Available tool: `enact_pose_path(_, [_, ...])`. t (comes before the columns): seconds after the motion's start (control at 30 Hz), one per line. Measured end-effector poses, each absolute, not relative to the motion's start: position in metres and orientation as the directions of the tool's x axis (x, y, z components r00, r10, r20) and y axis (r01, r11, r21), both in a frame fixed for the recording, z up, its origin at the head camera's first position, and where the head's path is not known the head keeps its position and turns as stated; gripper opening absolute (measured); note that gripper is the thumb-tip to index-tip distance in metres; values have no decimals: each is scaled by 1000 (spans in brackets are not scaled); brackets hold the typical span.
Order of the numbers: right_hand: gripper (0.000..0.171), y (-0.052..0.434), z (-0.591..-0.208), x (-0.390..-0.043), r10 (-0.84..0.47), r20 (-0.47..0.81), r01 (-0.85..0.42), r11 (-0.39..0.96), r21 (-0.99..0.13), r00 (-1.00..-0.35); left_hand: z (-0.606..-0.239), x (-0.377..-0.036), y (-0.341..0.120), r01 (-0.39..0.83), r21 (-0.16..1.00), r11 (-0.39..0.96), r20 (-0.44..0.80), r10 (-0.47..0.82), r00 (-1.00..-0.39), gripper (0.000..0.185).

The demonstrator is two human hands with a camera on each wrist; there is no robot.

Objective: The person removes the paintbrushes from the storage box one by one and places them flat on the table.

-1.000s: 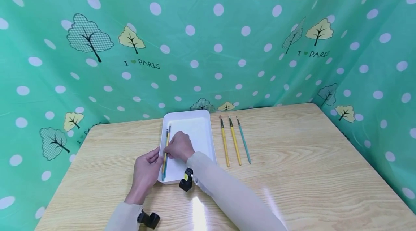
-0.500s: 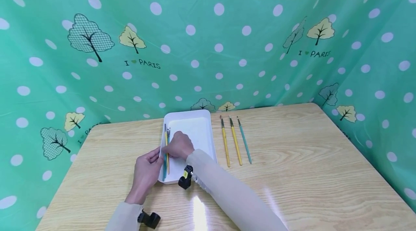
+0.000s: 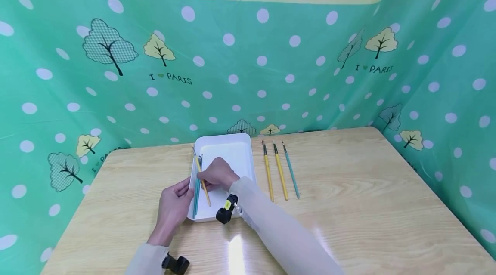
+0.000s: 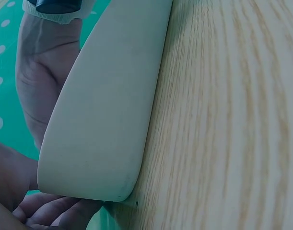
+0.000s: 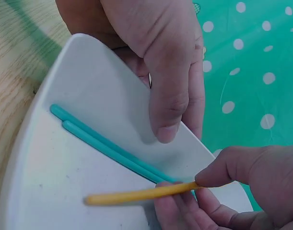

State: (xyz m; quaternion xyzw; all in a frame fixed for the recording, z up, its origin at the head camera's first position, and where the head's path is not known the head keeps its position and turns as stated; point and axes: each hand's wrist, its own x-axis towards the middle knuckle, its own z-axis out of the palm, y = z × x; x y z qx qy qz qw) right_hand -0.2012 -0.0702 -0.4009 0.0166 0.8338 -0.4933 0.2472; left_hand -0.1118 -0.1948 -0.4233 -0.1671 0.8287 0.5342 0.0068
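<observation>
A white tray (image 3: pixel 237 159) stands on the table, and my left hand (image 3: pixel 173 207) grips its left rim. The thumb (image 5: pixel 169 103) lies over the inside of the wall, the other fingers outside. Between thumb and fingers, my right hand (image 3: pixel 218 173) pinches a paintbrush with a yellow handle (image 5: pixel 132 195) above the tray. That brush slants, its bristle end by the left rim and its handle end toward the tray's middle. Two teal paintbrushes (image 5: pixel 112 147) lie side by side on the tray floor along the left wall; their upper parts are partly hidden by my right hand.
Right of the tray, two yellow paintbrushes (image 3: pixel 280 171) and a teal paintbrush (image 3: pixel 290 170) lie on the wooden table (image 3: pixel 356 193), bristles pointing away. A green dotted curtain (image 3: pixel 263 72) hangs behind the table and along its sides.
The yellow brush, earlier almost parallel to the teal ones, has been turned so its handle end swings right and its bristle end left. The left hand keeps its place on the rim.
</observation>
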Motion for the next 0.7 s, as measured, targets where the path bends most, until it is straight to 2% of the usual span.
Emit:
enact_pose_path(0.3, [7,-62,-398,-196,-265,-409,289,394,-872,-873,-427,-112,-196,-281,876,392,-183,-269,-946,45])
enact_pose_path(0.7, [4,-51,-393,-196,-292,-386,253,403,-879,-875,-426,-112,-196,-292,875,386,-195,-270,-943,46])
